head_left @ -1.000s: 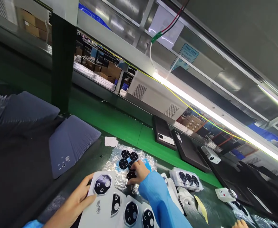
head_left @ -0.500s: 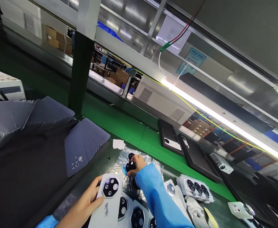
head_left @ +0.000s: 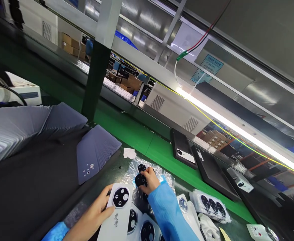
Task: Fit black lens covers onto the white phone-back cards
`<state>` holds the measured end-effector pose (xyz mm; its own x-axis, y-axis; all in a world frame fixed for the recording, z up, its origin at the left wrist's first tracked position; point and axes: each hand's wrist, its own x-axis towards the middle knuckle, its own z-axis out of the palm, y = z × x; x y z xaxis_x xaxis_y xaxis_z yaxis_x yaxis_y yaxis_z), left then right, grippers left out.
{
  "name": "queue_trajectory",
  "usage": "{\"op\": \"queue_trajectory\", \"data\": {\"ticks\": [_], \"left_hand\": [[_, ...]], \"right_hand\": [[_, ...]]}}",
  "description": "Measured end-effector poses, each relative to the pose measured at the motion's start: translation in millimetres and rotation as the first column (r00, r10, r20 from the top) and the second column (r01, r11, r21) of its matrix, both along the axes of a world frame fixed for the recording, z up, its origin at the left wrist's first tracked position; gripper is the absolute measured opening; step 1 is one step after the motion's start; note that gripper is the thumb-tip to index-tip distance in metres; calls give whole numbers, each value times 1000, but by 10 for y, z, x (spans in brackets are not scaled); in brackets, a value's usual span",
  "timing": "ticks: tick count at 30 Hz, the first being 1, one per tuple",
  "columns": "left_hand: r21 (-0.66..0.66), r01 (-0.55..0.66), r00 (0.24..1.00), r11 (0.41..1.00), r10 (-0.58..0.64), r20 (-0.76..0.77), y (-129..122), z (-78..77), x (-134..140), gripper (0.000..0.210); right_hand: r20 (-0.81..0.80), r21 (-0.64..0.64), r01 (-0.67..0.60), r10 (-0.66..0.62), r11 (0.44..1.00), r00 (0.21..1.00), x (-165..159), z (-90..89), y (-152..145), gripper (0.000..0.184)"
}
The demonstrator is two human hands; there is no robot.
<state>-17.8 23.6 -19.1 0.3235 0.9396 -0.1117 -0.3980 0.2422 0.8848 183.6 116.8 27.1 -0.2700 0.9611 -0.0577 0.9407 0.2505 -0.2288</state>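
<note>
My left hand (head_left: 96,209) is closed on a white phone back cover (head_left: 113,222) with a black octagonal camera area and dark lettering, thumb across its face. Over a crinkled clear plastic bag (head_left: 129,169), my right hand (head_left: 151,182) pinches a round black camera lens cover (head_left: 139,180) with several small holes. Another black lens cover (head_left: 142,167) lies just beyond it on the bag. More white phone back covers (head_left: 142,217) lie overlapped beneath and beside the held one, partly hidden by my right sleeve.
Fanned stacks of blue-grey phone back panels (head_left: 96,147) stand on black cloth at left. White paper scraps (head_left: 129,153) lie behind the bag. To the right are a wrapped pack of lens covers (head_left: 209,205), a white cloth (head_left: 208,227), a bottle (head_left: 258,231) and black trays (head_left: 213,174).
The lens cover in my right hand has turned and now shows its flat face; it was tilted before, with blue beside it. My left hand still holds the white cover. The view has shifted slightly.
</note>
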Motion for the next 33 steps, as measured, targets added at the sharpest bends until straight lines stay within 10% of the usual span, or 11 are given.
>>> {"op": "queue_trajectory", "data": {"ticks": [15,23,33], "left_hand": [[11,325,942,946,-325,82,-17,198,438,88],[-57,500,866,864,-498,46,58,438,811,86],[-118,501,865,857,-497,63,136,237,940,95]], "right_hand": [[-376,239,72,24,968,926,755,437,-1239,54],[-509,155,186,-83,970,857,1065,273,-1748,60],[-521,94,190,-114,977,846,1235,28,-1779,67]]}}
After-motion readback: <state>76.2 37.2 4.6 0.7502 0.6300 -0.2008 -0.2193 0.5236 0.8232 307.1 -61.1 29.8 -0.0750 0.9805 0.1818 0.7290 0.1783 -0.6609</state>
